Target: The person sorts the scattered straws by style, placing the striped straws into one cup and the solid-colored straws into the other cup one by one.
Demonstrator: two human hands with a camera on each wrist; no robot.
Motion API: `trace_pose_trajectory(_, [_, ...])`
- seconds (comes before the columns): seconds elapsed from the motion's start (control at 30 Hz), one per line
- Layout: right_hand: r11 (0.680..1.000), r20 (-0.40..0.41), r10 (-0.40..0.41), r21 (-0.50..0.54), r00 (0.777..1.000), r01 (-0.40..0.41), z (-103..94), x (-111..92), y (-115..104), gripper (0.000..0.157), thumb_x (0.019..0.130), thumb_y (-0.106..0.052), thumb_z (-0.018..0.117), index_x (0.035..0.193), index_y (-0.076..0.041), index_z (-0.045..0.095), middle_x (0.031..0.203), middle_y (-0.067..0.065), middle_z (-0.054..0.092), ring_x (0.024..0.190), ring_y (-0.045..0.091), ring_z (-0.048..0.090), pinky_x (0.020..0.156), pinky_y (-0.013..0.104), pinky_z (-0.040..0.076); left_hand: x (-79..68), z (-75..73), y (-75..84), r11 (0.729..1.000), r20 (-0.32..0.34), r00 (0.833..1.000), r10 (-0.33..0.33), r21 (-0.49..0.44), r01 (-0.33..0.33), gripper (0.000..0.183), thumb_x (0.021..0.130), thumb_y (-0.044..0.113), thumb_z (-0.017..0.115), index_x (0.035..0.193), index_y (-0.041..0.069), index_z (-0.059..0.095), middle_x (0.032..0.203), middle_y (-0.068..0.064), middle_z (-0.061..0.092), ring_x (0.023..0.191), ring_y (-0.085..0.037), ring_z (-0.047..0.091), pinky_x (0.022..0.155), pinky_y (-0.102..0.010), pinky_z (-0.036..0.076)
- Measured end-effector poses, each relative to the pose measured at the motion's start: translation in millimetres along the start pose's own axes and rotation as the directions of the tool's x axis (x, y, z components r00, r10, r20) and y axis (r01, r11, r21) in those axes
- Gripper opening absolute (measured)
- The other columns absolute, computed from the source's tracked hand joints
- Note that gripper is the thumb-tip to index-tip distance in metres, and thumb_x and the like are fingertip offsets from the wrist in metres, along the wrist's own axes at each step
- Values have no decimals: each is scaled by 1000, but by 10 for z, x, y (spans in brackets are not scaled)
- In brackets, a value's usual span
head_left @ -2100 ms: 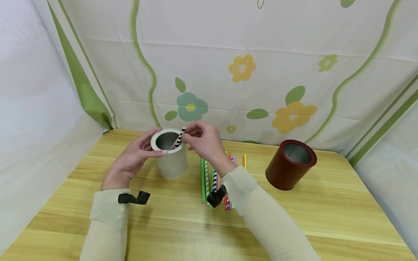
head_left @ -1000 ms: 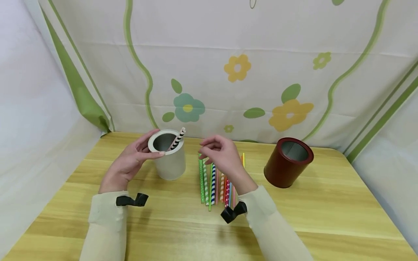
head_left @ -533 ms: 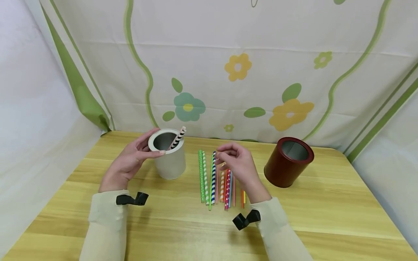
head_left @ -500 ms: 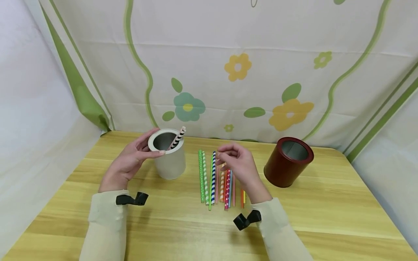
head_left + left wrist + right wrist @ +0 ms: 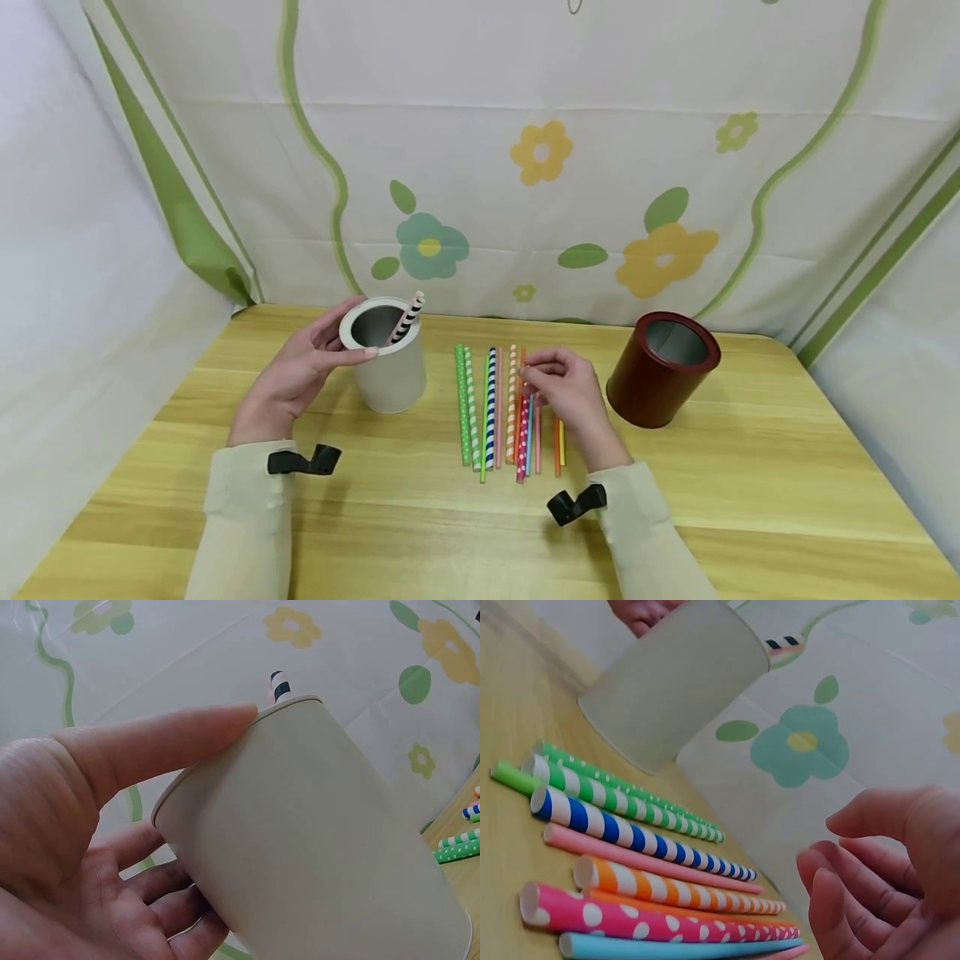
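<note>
The left hand [image 5: 302, 364] grips the white can [image 5: 393, 380]. The right hand [image 5: 570, 390], loosely curled, empty, partly hides straws [image 5: 512, 408]; red can [image 5: 651, 380] at its three o'clock.

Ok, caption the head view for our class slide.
Left hand holding a white can with a striped straw inside, right hand over colourful straws, dark red can standing at right.

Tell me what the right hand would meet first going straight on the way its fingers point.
Likely the plain orange straw just ahead of the right hand, then the orange-and-white striped straw. Height is unclear; if it travels above the straws, the white can may come first.
</note>
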State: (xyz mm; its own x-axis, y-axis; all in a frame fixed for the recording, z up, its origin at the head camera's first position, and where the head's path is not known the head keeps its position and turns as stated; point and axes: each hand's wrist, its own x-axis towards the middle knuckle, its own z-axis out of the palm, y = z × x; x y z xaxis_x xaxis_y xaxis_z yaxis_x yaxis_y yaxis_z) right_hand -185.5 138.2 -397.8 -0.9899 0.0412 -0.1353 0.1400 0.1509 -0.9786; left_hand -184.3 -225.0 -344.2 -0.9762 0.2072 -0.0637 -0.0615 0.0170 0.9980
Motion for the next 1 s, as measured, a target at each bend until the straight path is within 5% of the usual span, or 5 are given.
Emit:
trace_pose_trajectory(0.43, [973,-55,34,-224,998,-45,52,94,155,18,95,-15,80,109,-9,71,97,8,71,75,18,64,61,28,56,-15,7,-16,1000,0,1000,-5,-7,5,88,100,3,74,173,21,27,181,-4,20,152,-16,40,108,-13,42])
trace_pose_trajectory(0.7, [907,-77,-62,-421,995,24,128,97,180,19,88,-14,83,100,-10,69,93,6,72,78,17,66,66,25,54,-16,24,13,1000,-8,1000,8,-4,-8,90,99,1,74,173,17,25,182,-6,19,151,-20,41,106,-13,43])
trace_pose_trajectory(1.0, [873,-116,-72,-487,991,6,140,97,187,23,85,-11,85,99,-11,67,91,5,71,80,18,67,69,28,55,-14,41,10,1000,-6,1000,1,-13,-1,91,99,1,74,173,18,25,182,-4,18,159,-26,33,107,-13,42])
